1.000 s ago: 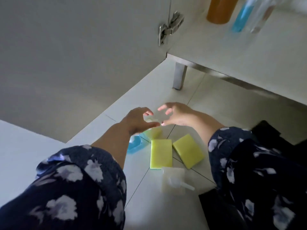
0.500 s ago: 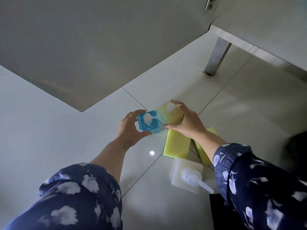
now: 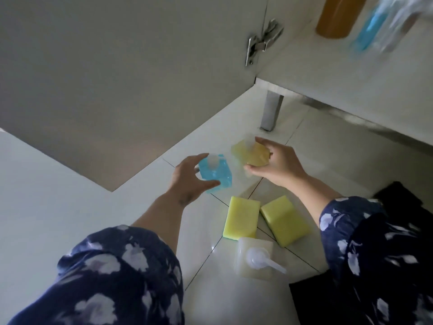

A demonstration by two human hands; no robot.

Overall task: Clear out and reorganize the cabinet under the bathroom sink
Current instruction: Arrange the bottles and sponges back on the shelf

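Observation:
My left hand (image 3: pixel 187 177) grips a square blue pump bottle (image 3: pixel 216 173) lifted above the tiled floor. Just to its right, my right hand (image 3: pixel 278 165) holds a square yellow pump bottle (image 3: pixel 250 153) at about the same height. Below them on the floor lie two yellow sponges (image 3: pixel 241 216) (image 3: pixel 284 220) side by side, and a white pump bottle (image 3: pixel 254 256) stands in front of them. The open cabinet's bottom shelf (image 3: pixel 351 66) is at the upper right and bears an orange bottle (image 3: pixel 337 15) and a blurred blue bottle (image 3: pixel 372 24).
The open cabinet door (image 3: pixel 128 78) fills the upper left, hung on a metal hinge (image 3: pixel 260 43). A metal cabinet leg (image 3: pixel 270 111) stands on the floor behind my hands. A dark mat (image 3: pixel 311 301) lies at the lower right by my knee.
Both hands closed on the blue and yellow bottles and lifted them off the floor. My view has tilted up, so the cabinet shelf and its bottles show again.

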